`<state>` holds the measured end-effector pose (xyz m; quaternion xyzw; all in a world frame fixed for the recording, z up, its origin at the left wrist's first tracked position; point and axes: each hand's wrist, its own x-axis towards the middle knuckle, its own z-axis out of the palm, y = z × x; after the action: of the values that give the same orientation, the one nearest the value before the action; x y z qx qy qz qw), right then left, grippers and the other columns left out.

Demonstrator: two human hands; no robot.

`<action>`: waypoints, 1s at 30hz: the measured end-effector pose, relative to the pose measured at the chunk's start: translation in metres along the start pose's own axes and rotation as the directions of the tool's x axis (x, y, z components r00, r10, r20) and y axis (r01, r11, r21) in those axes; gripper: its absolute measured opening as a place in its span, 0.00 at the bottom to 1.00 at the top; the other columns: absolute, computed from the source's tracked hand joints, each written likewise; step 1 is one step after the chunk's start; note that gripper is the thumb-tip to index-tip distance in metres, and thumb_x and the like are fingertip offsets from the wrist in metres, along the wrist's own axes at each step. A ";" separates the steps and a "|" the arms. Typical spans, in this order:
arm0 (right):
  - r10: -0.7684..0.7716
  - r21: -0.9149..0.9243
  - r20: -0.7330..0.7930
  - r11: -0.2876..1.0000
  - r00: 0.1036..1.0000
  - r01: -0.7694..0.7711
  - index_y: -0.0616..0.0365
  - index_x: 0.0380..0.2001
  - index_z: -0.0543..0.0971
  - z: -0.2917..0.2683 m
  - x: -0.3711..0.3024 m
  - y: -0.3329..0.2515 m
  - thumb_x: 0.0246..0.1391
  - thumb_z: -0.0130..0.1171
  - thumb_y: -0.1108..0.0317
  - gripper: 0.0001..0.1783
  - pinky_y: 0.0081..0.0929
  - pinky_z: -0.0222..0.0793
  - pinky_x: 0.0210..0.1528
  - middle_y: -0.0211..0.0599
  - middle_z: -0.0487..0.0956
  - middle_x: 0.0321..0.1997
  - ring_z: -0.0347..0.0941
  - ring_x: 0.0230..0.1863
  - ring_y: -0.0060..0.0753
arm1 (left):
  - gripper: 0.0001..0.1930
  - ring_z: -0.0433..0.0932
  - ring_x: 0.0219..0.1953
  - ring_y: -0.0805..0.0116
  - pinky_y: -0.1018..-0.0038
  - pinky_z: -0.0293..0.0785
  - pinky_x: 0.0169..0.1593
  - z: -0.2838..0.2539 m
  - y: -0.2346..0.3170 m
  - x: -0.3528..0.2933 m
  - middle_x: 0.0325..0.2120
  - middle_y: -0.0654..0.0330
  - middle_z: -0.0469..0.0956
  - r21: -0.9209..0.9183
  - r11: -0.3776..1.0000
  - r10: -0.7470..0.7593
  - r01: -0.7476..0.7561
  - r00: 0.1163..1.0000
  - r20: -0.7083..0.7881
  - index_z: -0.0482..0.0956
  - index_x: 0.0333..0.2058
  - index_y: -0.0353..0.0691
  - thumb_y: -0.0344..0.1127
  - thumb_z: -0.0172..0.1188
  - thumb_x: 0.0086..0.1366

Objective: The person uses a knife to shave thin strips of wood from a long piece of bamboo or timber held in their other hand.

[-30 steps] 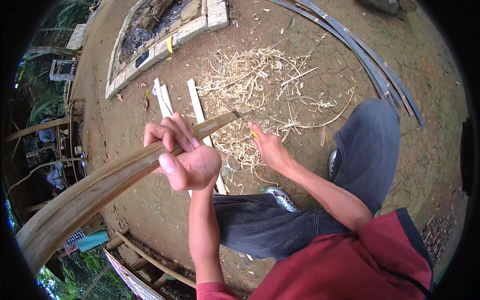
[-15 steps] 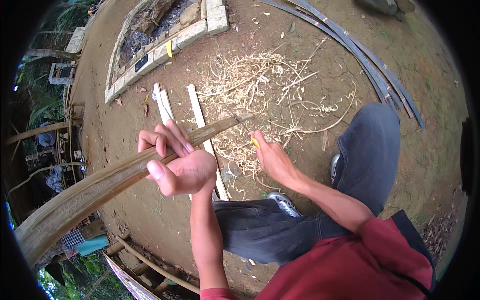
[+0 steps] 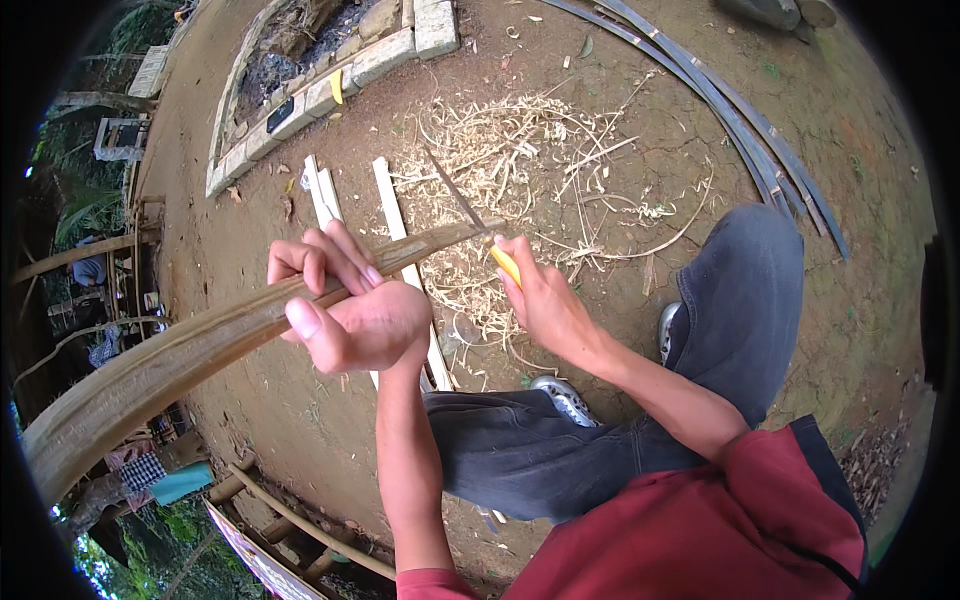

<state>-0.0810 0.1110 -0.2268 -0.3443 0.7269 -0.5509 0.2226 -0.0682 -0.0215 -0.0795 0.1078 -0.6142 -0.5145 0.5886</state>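
My left hand (image 3: pixel 365 320) is closed around a long brown wooden pole (image 3: pixel 170 370), palm turned up and thumb along its near side. The pole runs from the lower left to a narrowed tip in the middle of the view. My right hand (image 3: pixel 555 315) grips the yellow handle of a knife (image 3: pixel 458 193). Its thin dark blade points up and left, crossing the pole's tip in the picture; whether it touches the wood I cannot tell. Pale curled shavings (image 3: pixel 490 150) lie heaped on the ground below.
Pale flat strips (image 3: pixel 392 205) lie beyond my left hand. Long dark slats (image 3: pixel 720 95) rest at the upper right. A stone-edged fire pit (image 3: pixel 385 58) is at the top, with a black phone (image 3: pixel 281 115) and a yellow object (image 3: pixel 336 86) on its rim. Wooden rails (image 3: pixel 300 525) stand lower left.
My right hand has turned and moved slightly up and left, so the knife blade now shows across the pole's tip. My left hand and the pole have shifted a little up and left.
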 end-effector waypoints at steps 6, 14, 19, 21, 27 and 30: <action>-0.361 -0.098 -0.277 0.932 0.890 0.348 0.69 0.55 0.59 0.020 0.018 0.018 0.64 0.45 0.76 0.18 0.24 0.63 0.08 0.44 0.74 0.21 0.71 0.13 0.33 | 0.23 0.50 0.12 0.80 0.84 0.48 0.17 -0.002 0.003 -0.001 0.12 0.68 0.52 -0.067 0.997 -0.022 0.024 0.999 0.029 0.55 0.20 0.43 0.55 0.53 0.54; -0.047 0.074 -0.114 0.996 0.992 0.055 0.65 0.56 0.58 -0.013 0.022 -0.027 0.65 0.45 0.75 0.18 0.25 0.62 0.08 0.40 0.73 0.17 0.70 0.13 0.34 | 0.21 0.50 0.13 0.79 0.83 0.47 0.17 0.003 0.001 0.000 0.12 0.67 0.52 -0.051 0.999 0.008 -0.007 1.000 0.019 0.54 0.20 0.44 0.53 0.51 0.56; -0.346 -0.104 -0.226 0.938 0.911 0.330 0.68 0.54 0.59 0.008 0.017 0.014 0.64 0.48 0.75 0.19 0.29 0.65 0.12 0.42 0.73 0.20 0.73 0.16 0.36 | 0.21 0.48 0.12 0.78 0.81 0.45 0.17 0.002 0.004 -0.002 0.11 0.67 0.51 0.025 1.000 -0.006 0.006 0.999 0.033 0.53 0.20 0.45 0.54 0.47 0.57; -0.046 -0.159 0.031 0.986 0.998 0.050 0.69 0.56 0.58 0.016 0.001 0.050 0.64 0.47 0.74 0.20 0.26 0.60 0.09 0.35 0.70 0.16 0.68 0.11 0.31 | 0.21 0.48 0.12 0.78 0.81 0.45 0.17 0.003 0.006 -0.006 0.11 0.67 0.51 0.048 0.999 0.013 -0.013 1.000 0.014 0.53 0.20 0.45 0.55 0.47 0.56; -0.083 0.078 -0.132 0.993 0.988 0.094 0.68 0.54 0.59 -0.014 0.021 -0.028 0.64 0.46 0.75 0.17 0.27 0.61 0.10 0.42 0.75 0.22 0.71 0.13 0.36 | 0.21 0.50 0.13 0.80 0.82 0.47 0.18 0.002 0.005 -0.003 0.12 0.68 0.52 -0.020 1.000 0.007 -0.007 1.000 0.028 0.54 0.20 0.43 0.51 0.52 0.55; -0.400 -0.049 -0.361 0.910 0.842 0.411 0.67 0.51 0.60 -0.014 0.029 -0.039 0.64 0.47 0.75 0.15 0.31 0.64 0.13 0.47 0.76 0.26 0.75 0.16 0.40 | 0.22 0.48 0.13 0.78 0.82 0.45 0.16 -0.002 0.004 -0.002 0.11 0.66 0.51 0.002 1.000 -0.016 0.016 0.999 0.042 0.54 0.20 0.44 0.55 0.48 0.56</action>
<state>-0.1000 0.0928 -0.1834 -0.3789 0.6577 -0.6502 -0.0320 -0.0640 -0.0196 -0.0784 0.1025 -0.6260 -0.5206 0.5714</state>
